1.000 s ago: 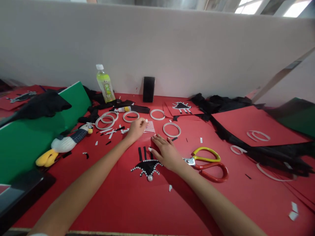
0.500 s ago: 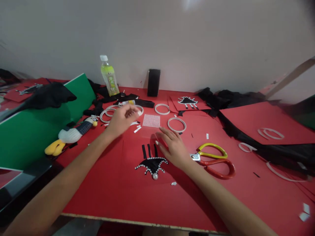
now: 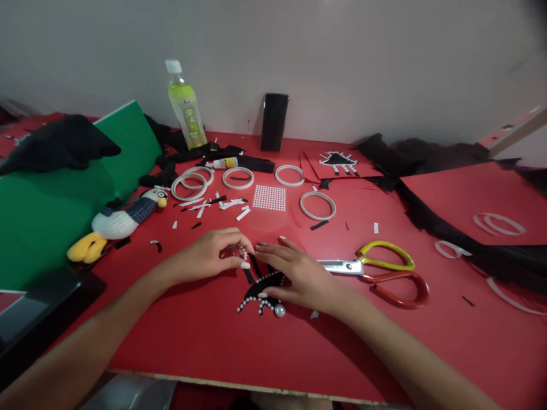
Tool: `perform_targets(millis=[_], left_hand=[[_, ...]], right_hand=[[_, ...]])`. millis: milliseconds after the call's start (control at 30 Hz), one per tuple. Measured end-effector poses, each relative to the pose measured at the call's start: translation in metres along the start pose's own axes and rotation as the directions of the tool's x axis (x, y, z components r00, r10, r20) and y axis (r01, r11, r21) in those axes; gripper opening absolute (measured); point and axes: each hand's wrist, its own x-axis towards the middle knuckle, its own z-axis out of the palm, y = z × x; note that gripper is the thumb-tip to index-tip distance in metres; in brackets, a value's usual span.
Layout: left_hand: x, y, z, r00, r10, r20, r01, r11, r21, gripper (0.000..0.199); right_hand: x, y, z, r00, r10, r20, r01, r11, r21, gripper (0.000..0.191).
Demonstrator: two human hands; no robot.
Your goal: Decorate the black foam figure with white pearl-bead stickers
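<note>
My left hand (image 3: 217, 255) is closed, thumb toward fingers, on a short strip of small pearl beads (image 3: 244, 252), partly hidden by the fingers. It is just above the top end of a black fabric cutout (image 3: 255, 288), whose edges are lined with pearl beads. A single big pearl (image 3: 280, 310) sits at the cutout's lower point, and narrow black strips extend from its upper side. My right hand (image 3: 297, 272) lies over the cutout's right part with fingers stretched, covering some of it. Its fingertips are close to those of my left hand.
Scissors (image 3: 346, 266) with yellow and red handles lie right of my right hand. Behind are a sheet of pearl beads (image 3: 269, 198), several white tape rolls (image 3: 318, 205), a glue tube (image 3: 226, 163), a bottle (image 3: 188, 117), a phone (image 3: 274, 122) and a plush bird (image 3: 115, 222).
My left hand has come down and toward me from the tape rolls to the black cutout, now with the bead strip. My right hand has lowered onto the cutout. The camera view has shifted slightly.
</note>
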Motion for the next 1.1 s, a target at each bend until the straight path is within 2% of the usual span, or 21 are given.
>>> perform_targets(millis=[67, 233, 400, 467, 533, 600, 700, 733, 800, 933, 1100], left_hand=[[-0.002, 0.0, 0.001, 0.999, 0.022, 0.042, -0.021, 1.0, -0.017, 0.012], [-0.006, 0.005, 0.007, 0.994, 0.082, 0.07, -0.078, 0.995, -0.057, 0.011], [-0.008, 0.007, 0.016, 0.99, 0.12, 0.078, -0.123, 0.992, 0.029, 0.017], [-0.009, 0.004, 0.019, 0.984, 0.172, 0.047, -0.175, 0.982, 0.072, 0.015], [-0.01, 0.002, 0.022, 0.969, 0.246, 0.012, -0.245, 0.959, 0.144, 0.013], [-0.011, 0.001, 0.025, 0.944, 0.328, -0.04, -0.309, 0.92, 0.239, 0.011], [-0.012, 0.003, 0.029, 0.905, 0.409, -0.121, -0.349, 0.873, 0.339, 0.012], [-0.012, 0.003, 0.03, 0.898, 0.418, -0.138, -0.35, 0.868, 0.353, 0.012], [-0.011, 0.005, 0.033, 0.892, 0.424, -0.155, -0.348, 0.864, 0.363, 0.013], [-0.01, 0.008, 0.034, 0.9, 0.403, -0.165, -0.321, 0.87, 0.375, 0.016], [-0.009, 0.008, 0.03, 0.944, 0.315, -0.101, -0.259, 0.894, 0.365, 0.026]], right_hand=[[0.0, -0.001, 0.0, 0.998, -0.023, -0.051, 0.023, 1.0, 0.007, 0.052], [0.0, -0.004, -0.001, 0.971, -0.032, -0.237, 0.044, 0.998, 0.046, 0.034], [-0.001, -0.003, 0.003, 0.964, 0.021, -0.266, 0.002, 0.996, 0.085, 0.036], [-0.002, -0.003, 0.003, 0.954, 0.04, -0.296, -0.006, 0.993, 0.116, 0.034], [-0.002, -0.006, 0.002, 0.942, 0.109, -0.318, -0.039, 0.976, 0.216, 0.029], [-0.001, -0.01, 0.001, 0.937, 0.232, -0.261, -0.106, 0.902, 0.418, 0.023], [-0.001, -0.016, 0.004, 0.928, 0.369, -0.046, -0.217, 0.638, 0.739, 0.022], [0.0, -0.017, 0.005, 0.925, 0.379, 0.016, -0.241, 0.553, 0.797, 0.022], [0.0, -0.019, 0.007, 0.918, 0.391, 0.073, -0.264, 0.462, 0.847, 0.021], [0.001, -0.019, 0.005, 0.907, 0.417, 0.052, -0.249, 0.434, 0.866, 0.017], [0.002, -0.014, 0.0, 0.91, 0.412, 0.04, -0.23, 0.422, 0.877, 0.024]])
